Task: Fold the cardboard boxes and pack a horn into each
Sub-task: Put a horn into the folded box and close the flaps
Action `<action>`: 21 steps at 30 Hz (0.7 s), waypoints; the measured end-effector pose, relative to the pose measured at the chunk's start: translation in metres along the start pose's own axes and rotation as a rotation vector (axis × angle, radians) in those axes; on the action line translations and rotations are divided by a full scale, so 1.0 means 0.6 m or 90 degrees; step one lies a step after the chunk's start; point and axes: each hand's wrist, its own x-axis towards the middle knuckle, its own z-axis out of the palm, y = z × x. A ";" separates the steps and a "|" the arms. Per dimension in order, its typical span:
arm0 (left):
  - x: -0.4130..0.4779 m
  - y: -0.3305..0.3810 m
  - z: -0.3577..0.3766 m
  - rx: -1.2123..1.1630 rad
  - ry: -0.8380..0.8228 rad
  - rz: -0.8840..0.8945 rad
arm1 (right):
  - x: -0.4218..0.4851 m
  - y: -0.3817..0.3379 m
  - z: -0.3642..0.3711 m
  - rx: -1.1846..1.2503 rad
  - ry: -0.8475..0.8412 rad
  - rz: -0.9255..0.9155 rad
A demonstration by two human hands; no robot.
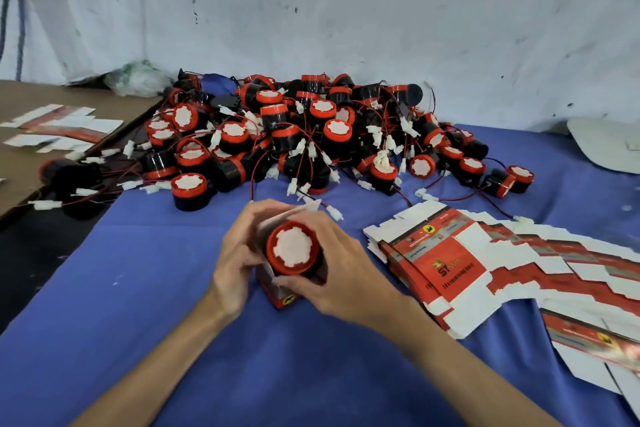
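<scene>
A red and white folded cardboard box stands on the blue cloth at the centre, its top flaps up. A red-rimmed black horn with a white centre sits partly inside the box's open top. My left hand grips the box's left side. My right hand curls round the horn from the right, thumb near the box's front. A large pile of horns with red wires and white plugs lies behind. Flat unfolded boxes lie fanned out to the right.
A blue cloth covers the table. Brown cardboard on the left carries a few more flat boxes. A white wall rises behind the pile. A pale curved object lies at the far right edge.
</scene>
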 end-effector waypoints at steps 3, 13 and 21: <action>-0.006 0.000 0.012 0.075 -0.018 -0.022 | -0.009 -0.011 0.006 -0.159 -0.020 0.003; -0.013 -0.003 0.044 0.041 0.069 -0.050 | 0.001 -0.004 -0.052 -0.505 -0.202 0.020; -0.025 -0.004 0.063 0.322 0.175 0.018 | 0.015 0.016 -0.084 -0.421 -0.256 0.014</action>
